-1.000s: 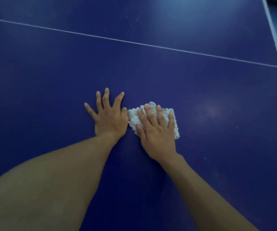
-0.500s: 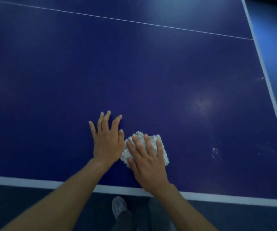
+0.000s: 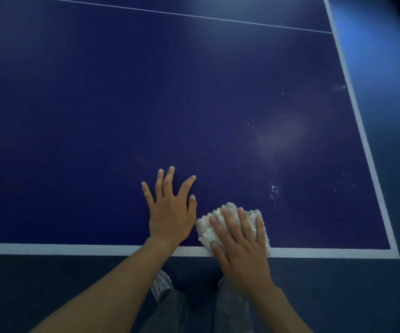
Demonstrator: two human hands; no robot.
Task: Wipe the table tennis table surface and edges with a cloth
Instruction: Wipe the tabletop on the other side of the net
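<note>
Right hand (image 3: 241, 246) flat, fingers straight, pressing white cloth (image 3: 207, 228) onto table tennis table (image 3: 98, 116) at near white edge line (image 3: 50, 249). Left hand (image 3: 171, 212) flat on table, fingers spread, just left of cloth.

The room is dim and blue-tinted. A soft, hazy sheen lies on the table (image 3: 98, 116) toward its right edge, with a paler wash along the far side. The floor (image 3: 374, 44) past the far right corner glows brighter. The table's white edge lines bow slightly from the wide lens, and detail is soft throughout.
</note>
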